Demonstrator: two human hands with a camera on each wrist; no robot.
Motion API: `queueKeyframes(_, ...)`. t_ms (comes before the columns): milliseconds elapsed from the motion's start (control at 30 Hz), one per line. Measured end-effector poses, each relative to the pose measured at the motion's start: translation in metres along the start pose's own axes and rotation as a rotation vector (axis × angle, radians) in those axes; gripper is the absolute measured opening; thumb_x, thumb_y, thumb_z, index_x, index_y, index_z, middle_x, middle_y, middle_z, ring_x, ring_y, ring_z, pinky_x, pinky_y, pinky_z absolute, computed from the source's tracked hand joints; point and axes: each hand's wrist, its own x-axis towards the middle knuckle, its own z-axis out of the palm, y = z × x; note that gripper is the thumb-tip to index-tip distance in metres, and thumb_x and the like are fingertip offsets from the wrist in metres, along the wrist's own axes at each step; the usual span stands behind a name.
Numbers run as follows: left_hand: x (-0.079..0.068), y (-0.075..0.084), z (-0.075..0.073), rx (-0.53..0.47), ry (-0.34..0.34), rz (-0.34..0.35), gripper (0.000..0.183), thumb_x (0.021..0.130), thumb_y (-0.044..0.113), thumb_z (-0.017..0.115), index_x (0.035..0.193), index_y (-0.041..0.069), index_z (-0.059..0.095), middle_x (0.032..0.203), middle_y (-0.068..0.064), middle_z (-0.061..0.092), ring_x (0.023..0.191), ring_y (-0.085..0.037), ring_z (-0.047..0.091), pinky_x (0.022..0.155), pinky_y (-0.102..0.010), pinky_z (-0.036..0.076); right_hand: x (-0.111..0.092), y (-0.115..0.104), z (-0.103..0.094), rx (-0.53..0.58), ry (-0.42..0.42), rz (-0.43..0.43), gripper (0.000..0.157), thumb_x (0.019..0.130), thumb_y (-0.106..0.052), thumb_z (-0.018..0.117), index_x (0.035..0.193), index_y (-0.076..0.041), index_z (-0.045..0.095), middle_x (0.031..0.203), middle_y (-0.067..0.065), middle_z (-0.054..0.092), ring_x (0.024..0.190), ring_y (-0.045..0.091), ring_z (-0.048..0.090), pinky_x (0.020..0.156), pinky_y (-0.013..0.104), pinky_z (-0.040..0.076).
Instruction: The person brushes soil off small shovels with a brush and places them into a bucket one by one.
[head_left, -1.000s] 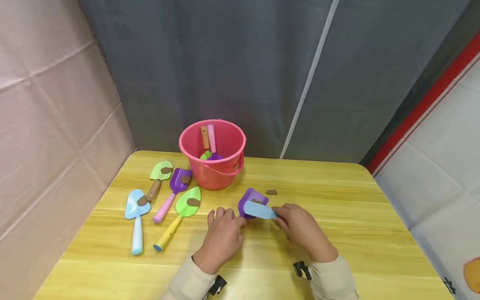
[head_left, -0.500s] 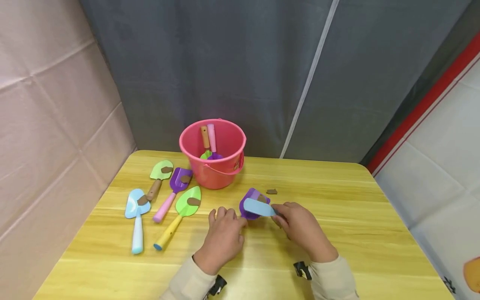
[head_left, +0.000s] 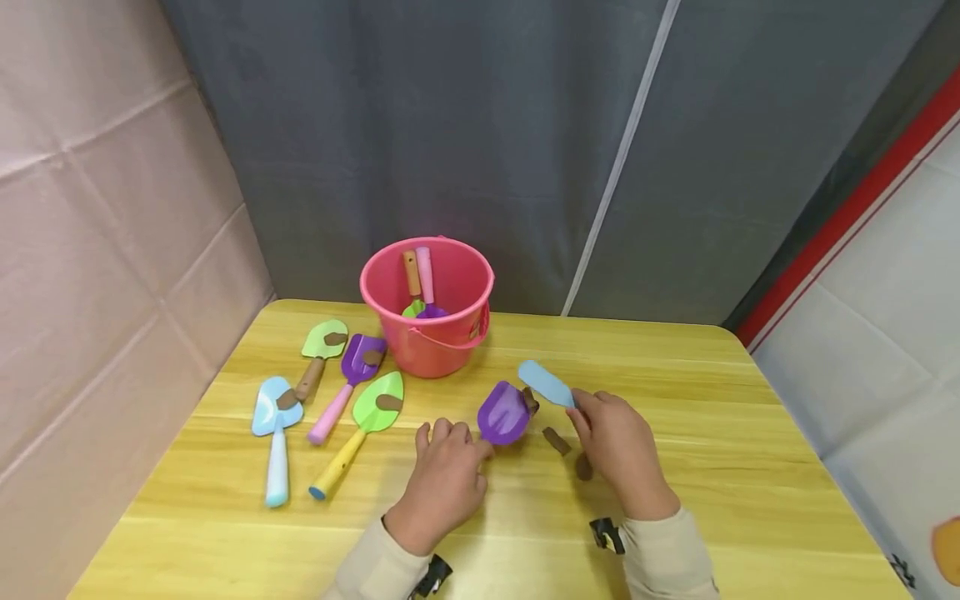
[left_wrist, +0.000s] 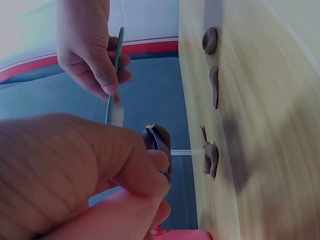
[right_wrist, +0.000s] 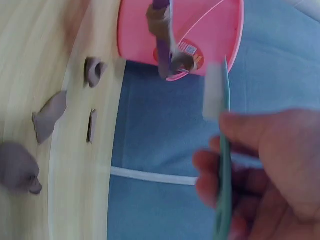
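My left hand [head_left: 444,479] grips the pink handle [left_wrist: 112,217] of a toy shovel, whose purple scoop [head_left: 498,415] is raised off the table. Brown clay-like lumps [head_left: 530,401] cling to the scoop's right edge. In my right hand [head_left: 618,454] is a light blue brush [head_left: 545,382], pinched between thumb and fingers just right of the scoop and apart from it. Its pale bristles [right_wrist: 214,92] show in the right wrist view. Beneath the right hand, brown pieces [head_left: 557,442] lie on the table; another brown lump [head_left: 584,467] is partly behind that hand.
A pink bucket [head_left: 431,354] with two toy shovels inside stands at the back. Several toy shovels lie at the left, among them a blue shovel [head_left: 277,454] and a yellow-handled green shovel [head_left: 367,417], each with a brown piece at its blade. A grey curtain [head_left: 420,125] hangs behind.
The brush has swung from over the purple scoop to its upper right, the right hand shifting rightward. The scoop has tilted, and brown material now hangs at its right edge.
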Motion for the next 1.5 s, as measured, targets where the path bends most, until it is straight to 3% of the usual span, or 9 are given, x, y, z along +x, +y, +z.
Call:
queueKeyframes(200,0.0000,0.0019,-0.0019,-0.029,-0.013,0.004,0.027,0.063,0.007,0.063,0.085,0.021,0.068,0.076,0.005,0.044,0.084,-0.023,0.039,0.091,-0.060,0.023,-0.0019,-0.0054,0.0015,0.035,-0.137,-0.135,0.024,0.081,-0.021,0.069,0.104,-0.014,0.069,0.073,-0.006,0.055,0.059,0.008,0.043,0.053,0.026,0.040)
queueKeyframes(400,-0.0017,0.0033,-0.0025,-0.046,-0.036,0.009,0.027,0.064,0.009,0.064,0.088,0.021,0.069,0.078,0.004,0.046,0.082,-0.022,0.038,0.090,-0.059,0.024,-0.0023,-0.0018,-0.0028,-0.059,0.045,0.048,0.022,0.079,-0.018,0.071,0.099,-0.009,0.069,0.067,0.003,0.055,0.053,0.018,0.049,0.044,0.034,0.040)
queueKeyframes(500,-0.0022,0.0028,-0.0025,-0.049,-0.042,0.002,0.027,0.064,0.009,0.064,0.088,0.020,0.069,0.078,0.004,0.046,0.082,-0.022,0.038,0.090,-0.059,0.024,-0.0016,-0.0003,-0.0043,-0.053,0.066,0.077,0.025,0.080,-0.019,0.069,0.102,-0.007,0.068,0.069,0.004,0.056,0.054,0.020,0.050,0.045,0.035,0.040)
queueKeyframes(700,-0.0017,0.0010,-0.0024,-0.053,-0.038,-0.004,0.027,0.063,0.007,0.063,0.086,0.020,0.069,0.077,0.005,0.044,0.084,-0.022,0.039,0.090,-0.060,0.024,-0.0031,-0.0040,0.0001,0.049,-0.148,-0.046,0.024,0.082,-0.020,0.068,0.105,-0.013,0.069,0.076,-0.005,0.058,0.060,0.009,0.047,0.056,0.029,0.043)
queueKeyframes(767,-0.0012,0.0011,-0.0027,-0.058,-0.035,0.000,0.027,0.063,0.007,0.063,0.086,0.020,0.069,0.077,0.005,0.043,0.084,-0.022,0.039,0.090,-0.060,0.023,-0.0040,-0.0051,0.0019,0.048,-0.165,-0.054,0.022,0.082,-0.020,0.068,0.103,-0.014,0.069,0.075,-0.006,0.057,0.060,0.009,0.047,0.056,0.029,0.043)
queueKeyframes(967,-0.0027,0.0023,-0.0040,-0.063,-0.042,0.007,0.027,0.064,0.007,0.064,0.087,0.020,0.070,0.076,0.005,0.044,0.082,-0.021,0.038,0.090,-0.060,0.024,-0.0023,0.0005,0.0009,-0.049,0.017,0.071,0.019,0.081,-0.020,0.068,0.096,-0.008,0.068,0.067,0.003,0.054,0.052,0.019,0.050,0.045,0.035,0.041)
queueKeyframes(1067,-0.0033,0.0015,-0.0036,-0.052,-0.046,0.005,0.028,0.064,0.007,0.064,0.087,0.020,0.070,0.077,0.005,0.044,0.082,-0.022,0.038,0.090,-0.060,0.024,-0.0019,0.0020,-0.0013,-0.035,0.046,0.070,0.022,0.081,-0.020,0.069,0.099,-0.007,0.068,0.068,0.003,0.055,0.053,0.018,0.048,0.046,0.035,0.041)
queueKeyframes(1300,-0.0024,-0.0003,-0.0034,-0.048,-0.040,0.004,0.029,0.063,0.006,0.062,0.087,0.021,0.070,0.077,0.005,0.044,0.083,-0.021,0.038,0.090,-0.061,0.024,-0.0038,-0.0026,0.0027,0.060,-0.184,-0.088,0.023,0.082,-0.020,0.068,0.104,-0.012,0.069,0.073,-0.007,0.054,0.057,0.007,0.044,0.053,0.026,0.040)
queueKeyframes(1500,-0.0031,-0.0009,-0.0048,-0.058,-0.021,0.005,0.029,0.062,0.006,0.061,0.086,0.021,0.069,0.076,0.006,0.044,0.081,-0.021,0.038,0.089,-0.060,0.025,-0.0056,0.0033,0.0035,-0.063,0.003,0.095,0.016,0.081,-0.019,0.068,0.092,-0.006,0.067,0.068,0.004,0.055,0.052,0.019,0.051,0.044,0.035,0.040)
